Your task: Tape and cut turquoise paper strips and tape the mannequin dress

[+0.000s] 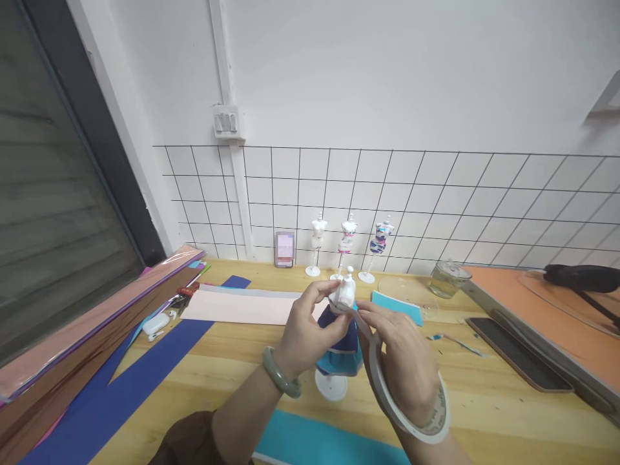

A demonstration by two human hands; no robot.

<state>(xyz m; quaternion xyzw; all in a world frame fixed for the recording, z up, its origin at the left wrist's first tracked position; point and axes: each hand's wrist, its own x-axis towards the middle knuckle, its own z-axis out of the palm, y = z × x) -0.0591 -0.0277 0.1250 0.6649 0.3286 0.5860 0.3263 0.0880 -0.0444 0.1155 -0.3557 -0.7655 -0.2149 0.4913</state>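
A small white dress form (347, 292) stands before me, wearing a layered paper skirt (334, 363) of navy over teal. Its round white base (332, 389) rests on the table. My left hand (310, 326), with a green bangle at the wrist, is closed around the form's waist, thumb in front. A roll of double-sided tape (442, 423) hangs looped around my right hand (404, 355). Between its thumb and fingers, that hand pinches the tape strip where it meets the form's waist. The right fingertips are partly hidden.
Behind stand three small dress forms (349, 226) and a propped phone (284, 249). Paper sheets (242, 305) and scissors (183, 296) lie left, beside an earphone case (155, 324). Teal paper (324, 439) lies in front. Right are a glass jar (449, 279) and a dark phone (518, 352).
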